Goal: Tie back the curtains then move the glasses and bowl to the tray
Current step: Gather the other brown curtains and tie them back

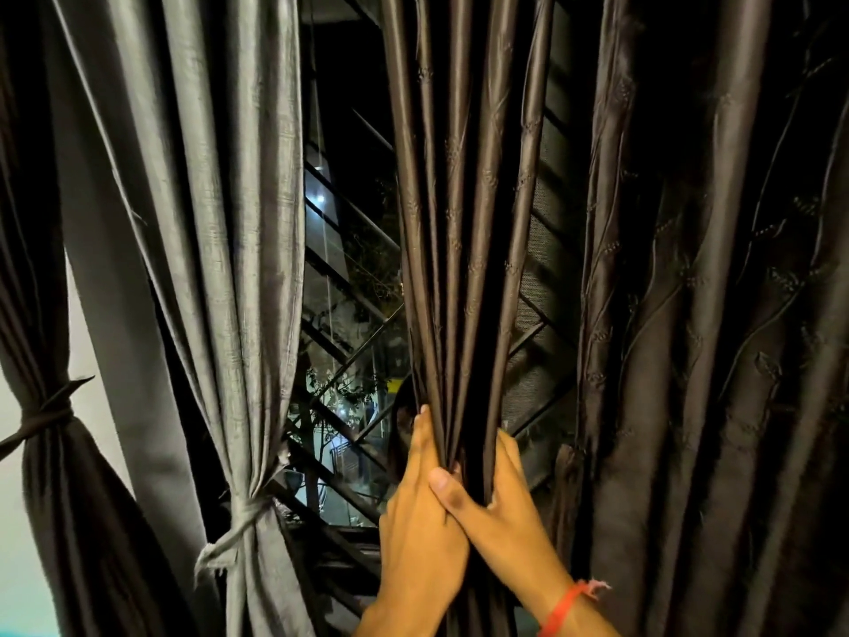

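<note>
1. I am gathering the dark brown curtain (464, 250) into 1 tight bundle, with both hands clasped round its pleats low in the view, so the folds are bunching narrow enough for a tie to go round.
2. My left hand (420, 512) is lying along the bundle's left side, fingers reaching up and round the fabric; how far they are curling behind it I cannot tell.
3. My right hand (496, 503), with a red thread band (563, 609) at the wrist, is wrapping the right side, its thumb crossing over the left hand and the fingers curling into the cloth.
4. To the left, 2 curtains are hanging already tied: a grey curtain (220, 268) knotted with a pale tie (243, 512), and another dark curtain (41, 314) cinched at the far edge.
5. A further embroidered panel (716, 314) is hanging loose on the right, so I judge the tying is not yet finished.
6. Behind the gap, a barred window grille (349, 278) is showing night lights outside.
7. No glasses, bowl or tray are showing here.
</note>
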